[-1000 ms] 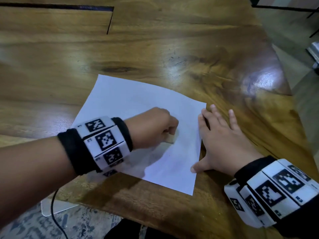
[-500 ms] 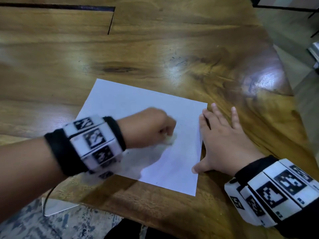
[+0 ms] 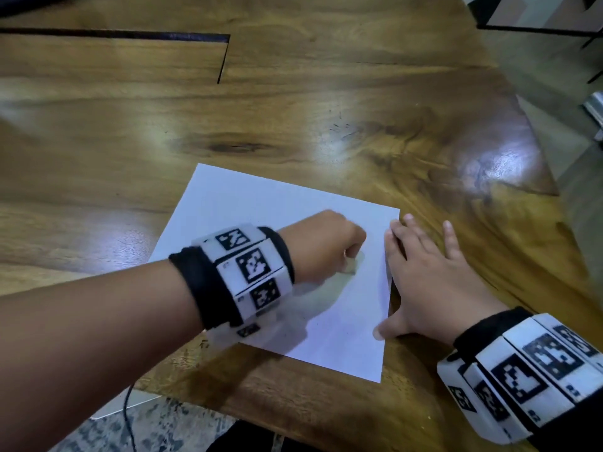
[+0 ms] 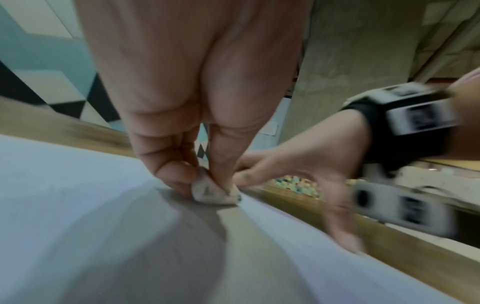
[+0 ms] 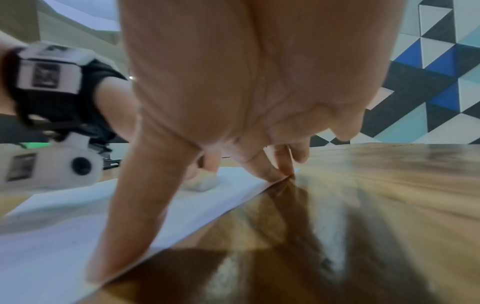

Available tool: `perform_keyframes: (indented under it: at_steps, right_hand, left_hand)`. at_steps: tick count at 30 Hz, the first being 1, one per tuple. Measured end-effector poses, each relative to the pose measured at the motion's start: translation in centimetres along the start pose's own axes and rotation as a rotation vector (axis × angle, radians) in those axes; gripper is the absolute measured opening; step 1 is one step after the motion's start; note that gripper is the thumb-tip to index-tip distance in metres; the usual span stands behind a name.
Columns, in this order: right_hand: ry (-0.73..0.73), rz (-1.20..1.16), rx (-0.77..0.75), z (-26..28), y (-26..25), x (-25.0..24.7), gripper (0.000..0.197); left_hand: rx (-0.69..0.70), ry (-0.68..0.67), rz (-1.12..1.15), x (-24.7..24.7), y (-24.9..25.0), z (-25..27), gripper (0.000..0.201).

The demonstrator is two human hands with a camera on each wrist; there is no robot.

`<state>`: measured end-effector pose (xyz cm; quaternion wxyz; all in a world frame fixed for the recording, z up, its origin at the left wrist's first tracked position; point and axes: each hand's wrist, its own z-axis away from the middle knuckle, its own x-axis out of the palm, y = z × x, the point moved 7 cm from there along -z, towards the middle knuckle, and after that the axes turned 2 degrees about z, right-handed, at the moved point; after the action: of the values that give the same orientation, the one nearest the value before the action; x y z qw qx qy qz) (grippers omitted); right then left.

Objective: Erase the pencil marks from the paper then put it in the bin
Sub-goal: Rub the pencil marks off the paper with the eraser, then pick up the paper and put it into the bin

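A white sheet of paper [image 3: 270,210] [image 4: 64,195] [image 5: 52,236] lies near the front edge of a wooden table [image 3: 293,109]. My left hand [image 3: 321,246] [image 4: 205,179] pinches a small white eraser [image 3: 352,267] [image 4: 213,192] [image 5: 202,184] and presses it onto the sheet near its right side. My right hand [image 3: 424,272] [image 5: 182,205] lies flat with spread fingers on the paper's right edge, thumb [image 3: 380,331] on the sheet. No pencil marks are plain to see. No bin is in view.
The table's front edge [image 3: 293,415] runs just below the paper, with speckled floor [image 3: 146,432] and a dark cable [image 3: 129,419] beneath. A dark seam [image 3: 223,60] crosses the tabletop at the back. The table's right edge [image 3: 538,141] slants down to the floor.
My left hand has shifted back and forth with the eraser across the paper and now sits slightly further right. The right hand has stayed flat on the paper's edge.
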<state>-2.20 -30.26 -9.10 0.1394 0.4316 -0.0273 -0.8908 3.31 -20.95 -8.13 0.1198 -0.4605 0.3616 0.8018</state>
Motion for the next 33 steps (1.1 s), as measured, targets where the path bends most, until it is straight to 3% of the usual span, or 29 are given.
perform_keyframes:
  at_steps: [4,8,11,20,24,28,33]
  right_hand:
    - [-0.011,0.015,0.010,0.1,0.0,-0.1,0.134]
    - [-0.008,0.012,0.000,0.1,-0.2,-0.2,0.131]
    - [-0.006,0.014,-0.024,0.3,-0.5,-0.2,0.128]
    - [-0.011,0.046,-0.018,0.5,-0.5,0.1,0.131]
    - [0.004,0.057,-0.023,1.0,-0.3,0.3,0.130]
    - [0.006,0.058,-0.037,1.2,0.1,0.5,0.131]
    - [0.020,-0.098,-0.056,1.1,1.3,-0.2,0.131]
  left_hand:
    - [-0.094,0.066,-0.030,-2.1,-1.2,-2.0,0.011]
    - [0.047,-0.040,-0.059,0.0,0.4,0.8,0.012]
    - [0.077,-0.103,-0.048,1.0,0.5,1.7,0.010]
    - [-0.099,0.133,-0.038,-4.6,-5.0,-0.8,0.013]
    - [-0.242,0.272,0.007,-8.9,-8.0,-2.5,0.014]
    - [-0.280,0.253,-0.033,-9.6,-9.2,-4.1,0.017]
    - [-0.316,0.297,-0.059,-9.3,-10.4,-3.3,0.037]
